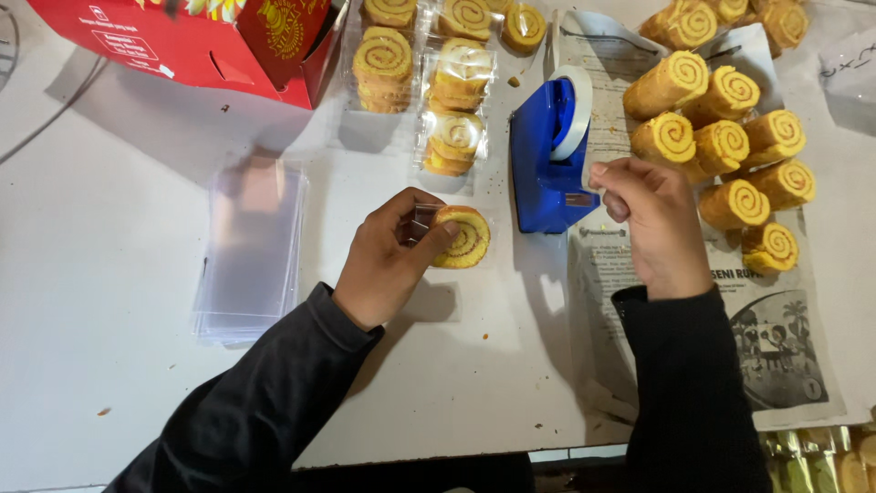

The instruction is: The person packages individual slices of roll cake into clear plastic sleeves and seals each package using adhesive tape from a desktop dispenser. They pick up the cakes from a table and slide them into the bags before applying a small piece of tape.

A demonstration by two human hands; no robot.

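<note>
Swiss roll slice (463,237) in clear sleeve: on white desk (109,237), pinched by left hand (388,260), fingers closed over folded flap. Right hand (643,215): fingertips closed on tape end at blue tape dispenser (545,164). Risk: flap may spring open, or tape stick to itself, before sealing; unwrapped slices (721,146) on newspaper (776,319) beyond.

bare table (109,228) lies open left of the sleeve stack (248,246); tape dispenser (547,155) blocks the middle.
</note>
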